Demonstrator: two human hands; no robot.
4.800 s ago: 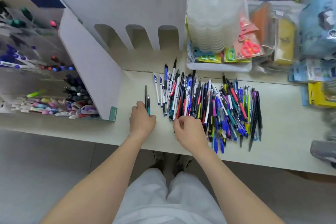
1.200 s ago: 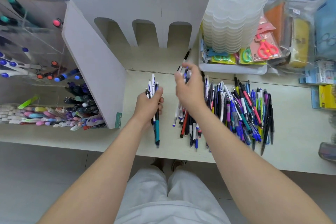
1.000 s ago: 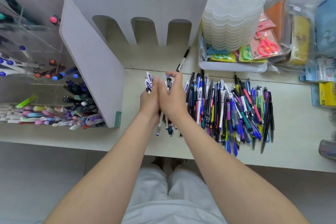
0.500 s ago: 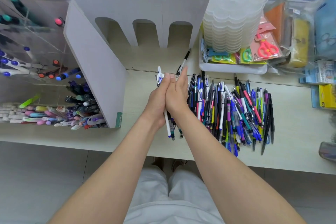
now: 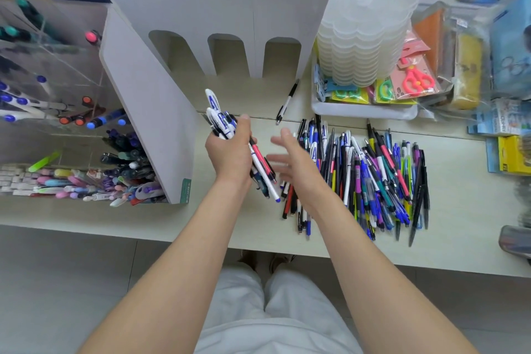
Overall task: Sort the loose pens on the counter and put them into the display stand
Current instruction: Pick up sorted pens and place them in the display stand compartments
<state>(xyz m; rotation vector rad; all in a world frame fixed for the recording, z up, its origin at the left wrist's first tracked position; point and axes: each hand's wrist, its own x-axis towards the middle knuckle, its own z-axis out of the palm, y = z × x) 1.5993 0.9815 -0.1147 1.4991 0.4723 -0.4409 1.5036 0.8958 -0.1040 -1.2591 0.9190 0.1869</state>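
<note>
A bundle of mostly white-and-blue pens [image 5: 220, 119] sits tilted in the left hand [image 5: 230, 156] beside the white display stand [image 5: 149, 112], while the many-coloured pile [image 5: 370, 175] lies roughly parallel on the counter [image 5: 459, 210], one black-and-white pen [image 5: 287, 102] apart.

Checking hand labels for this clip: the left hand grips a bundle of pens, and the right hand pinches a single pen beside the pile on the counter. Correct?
Not quite. The head view shows the right hand open, fingers spread, holding nothing, by the left edge of the pile. The left hand does grip the bundle of pens.
</note>
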